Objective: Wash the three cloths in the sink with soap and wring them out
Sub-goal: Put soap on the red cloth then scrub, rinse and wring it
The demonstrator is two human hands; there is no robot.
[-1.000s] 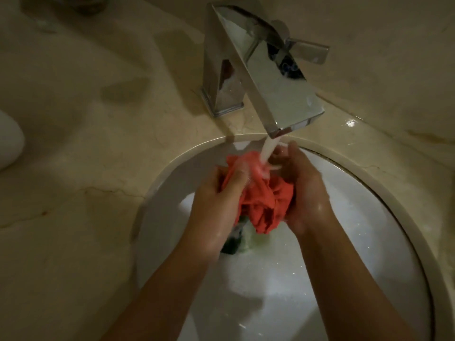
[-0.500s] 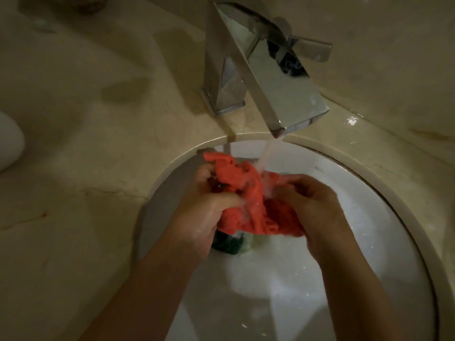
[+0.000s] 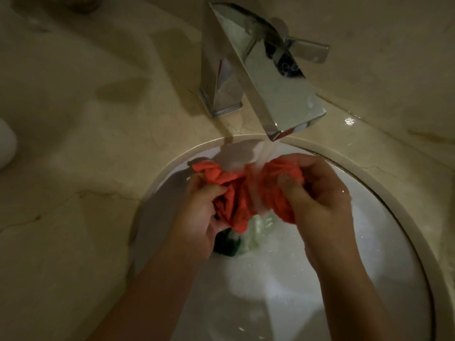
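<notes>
A wet orange cloth is bunched between both my hands over the white sink basin, under the running water. My left hand grips its left part, with a corner sticking out above the fingers. My right hand grips the right bunch. The stream from the chrome tap falls on the cloth's middle. Below the hands, a dark green cloth lies at the basin bottom, partly hidden. Beside it lies something pale, blurred by water.
Beige marble counter surrounds the sink, with a wall corner at the right. The tap's lever handle points right. A white rounded object sits at the far left edge. A dim item stands at the top left.
My hands have moved apart, spreading the orange cloth wider under the stream. The right hand has turned from a flat clasp to a fist round the cloth's right part.
</notes>
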